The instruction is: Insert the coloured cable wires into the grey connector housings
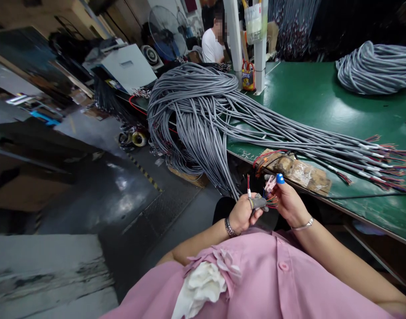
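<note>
In front of my body, my left hand [243, 213] is closed around a grey cable whose stripped end, with white wrap and thin red and dark wires [249, 185], sticks up above the fingers. A grey sleeve-like piece [257, 203] lies along that thumb; whether it is a finger cover is hard to tell. Fine coloured wires [272, 202] fan out towards my right hand [291, 204]. That hand, with a blue cap [280, 178] on one fingertip, pinches a small pink clip-like tool [271, 183] close to the wires. Its jaws are too small to make out.
A large bundle of grey cables [203, 95] drapes over the green table [299, 106], its wrapped ends [382, 159] lying right. A taped wooden block [299, 170] sits at the near edge. Another cable coil [375, 68] lies far right. A person [212, 45] sits behind a white post [233, 35].
</note>
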Available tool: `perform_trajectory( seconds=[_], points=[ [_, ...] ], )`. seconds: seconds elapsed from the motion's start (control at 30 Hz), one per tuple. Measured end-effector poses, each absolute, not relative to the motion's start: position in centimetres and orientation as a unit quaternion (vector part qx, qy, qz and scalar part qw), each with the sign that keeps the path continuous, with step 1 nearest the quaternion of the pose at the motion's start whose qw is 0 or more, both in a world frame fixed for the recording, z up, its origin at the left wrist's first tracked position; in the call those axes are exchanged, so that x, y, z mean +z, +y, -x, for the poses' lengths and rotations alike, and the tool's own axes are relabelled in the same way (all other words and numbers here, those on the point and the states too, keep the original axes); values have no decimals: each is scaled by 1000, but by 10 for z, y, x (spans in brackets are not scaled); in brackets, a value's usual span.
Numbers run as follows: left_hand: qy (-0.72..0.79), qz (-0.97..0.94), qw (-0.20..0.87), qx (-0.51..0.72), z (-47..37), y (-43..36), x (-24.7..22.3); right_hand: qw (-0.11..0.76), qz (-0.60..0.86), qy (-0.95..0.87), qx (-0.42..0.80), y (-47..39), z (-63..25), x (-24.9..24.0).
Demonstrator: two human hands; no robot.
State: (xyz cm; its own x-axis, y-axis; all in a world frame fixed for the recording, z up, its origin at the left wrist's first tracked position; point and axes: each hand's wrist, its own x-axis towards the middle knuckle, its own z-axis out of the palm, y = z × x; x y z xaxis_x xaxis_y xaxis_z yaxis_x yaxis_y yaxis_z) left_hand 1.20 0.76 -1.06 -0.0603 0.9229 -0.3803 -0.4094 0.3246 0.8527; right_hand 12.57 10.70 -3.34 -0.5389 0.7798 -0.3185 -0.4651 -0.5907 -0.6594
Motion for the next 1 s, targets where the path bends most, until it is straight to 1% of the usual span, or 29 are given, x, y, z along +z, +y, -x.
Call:
perform_trajectory(
  seconds=[0.1, 0.27, 0.33, 0.53, 0.7, 0.87, 1.0],
  points=[
    [507, -249, 635, 527, -11, 4, -9, 357, 297, -253, 849, 106, -127, -32],
    [510, -248, 635, 525, -10, -8, -8, 298, 263, -245, 884, 106, -134, -30],
    [513, -247, 628, 530, -10, -12, -8, 287, 256, -259, 886, 106, -136, -28],
    [506, -217, 604, 576, -14, -13, -12, 323, 288, -333, 838, 103, -134, -29],
    [506, -211, 610, 572, -16, -8, -12, 400, 330, -415, 747, 100, -132, -40],
    [509, -214, 605, 574, -19, -3, -9, 356, 294, -334, 822, 104, -125, -39],
    [515, -215, 604, 569, -21, 2, -9, 380, 295, -301, 824, 106, -122, -34]
  ],
)
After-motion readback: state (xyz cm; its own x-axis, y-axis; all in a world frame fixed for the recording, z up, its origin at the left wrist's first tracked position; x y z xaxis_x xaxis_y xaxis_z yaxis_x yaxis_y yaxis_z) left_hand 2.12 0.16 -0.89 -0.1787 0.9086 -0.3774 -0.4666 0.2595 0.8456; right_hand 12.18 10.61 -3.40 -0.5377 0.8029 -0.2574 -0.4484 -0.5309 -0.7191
